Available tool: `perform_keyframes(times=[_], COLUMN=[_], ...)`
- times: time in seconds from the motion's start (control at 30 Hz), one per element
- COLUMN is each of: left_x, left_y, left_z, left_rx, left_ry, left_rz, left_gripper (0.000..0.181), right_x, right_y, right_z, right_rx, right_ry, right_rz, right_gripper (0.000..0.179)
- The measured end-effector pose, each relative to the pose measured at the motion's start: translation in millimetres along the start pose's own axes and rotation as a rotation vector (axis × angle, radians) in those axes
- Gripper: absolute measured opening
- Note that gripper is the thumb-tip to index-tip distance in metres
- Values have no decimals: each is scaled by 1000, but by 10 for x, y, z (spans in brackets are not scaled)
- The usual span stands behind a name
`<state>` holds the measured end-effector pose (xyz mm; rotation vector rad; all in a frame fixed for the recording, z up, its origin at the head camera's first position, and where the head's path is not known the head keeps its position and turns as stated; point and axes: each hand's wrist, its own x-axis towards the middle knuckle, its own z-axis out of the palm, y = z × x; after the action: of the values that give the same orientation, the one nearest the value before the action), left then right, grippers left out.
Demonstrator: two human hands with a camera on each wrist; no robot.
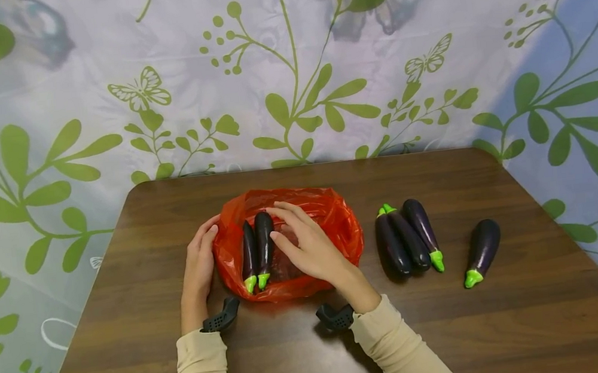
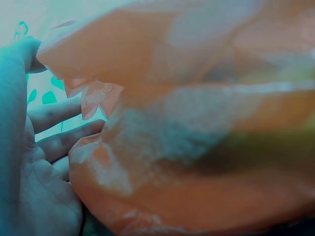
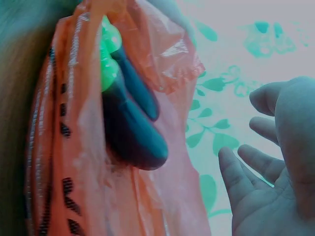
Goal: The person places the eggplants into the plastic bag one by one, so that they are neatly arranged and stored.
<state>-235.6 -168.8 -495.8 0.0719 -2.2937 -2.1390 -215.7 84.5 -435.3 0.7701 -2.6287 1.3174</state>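
A red plastic bag (image 1: 328, 207) lies opened out on the table. Inside it are two eggplants side by side, a slim one (image 1: 248, 248) and a thicker one (image 1: 264, 241), green stem ends towards me. My left hand (image 1: 199, 268) rests against the bag's left side; in the left wrist view its extended fingers (image 2: 54, 114) touch the bag film. Over the bag's mouth, my right hand (image 1: 310, 248) is spread just right of the thicker eggplant and holds nothing. The right wrist view shows its fingers (image 3: 234, 177) apart from both eggplants (image 3: 133, 132).
Right of the bag, three eggplants (image 1: 409, 239) lie close together on the brown wooden table (image 1: 130, 347). Farther right lies a single eggplant (image 1: 483, 250). A leaf-patterned curtain (image 1: 188, 101) hangs behind the table.
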Motion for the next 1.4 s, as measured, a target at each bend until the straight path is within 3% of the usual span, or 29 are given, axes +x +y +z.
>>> perform_keyframes(times=[0.6,1.4], left_x=[23,34], left_y=[10,11], left_z=[-27,-16], left_rx=[14,24], left_ry=[13,12], left_rz=[6,5], left_gripper=[51,51], right_x=[5,-91], right_y=[-214,-395], right_z=[-170,-517], right_rx=[-24,-177], right_ry=[52,57], right_rz=[-101,-151], right_gripper=[46,47])
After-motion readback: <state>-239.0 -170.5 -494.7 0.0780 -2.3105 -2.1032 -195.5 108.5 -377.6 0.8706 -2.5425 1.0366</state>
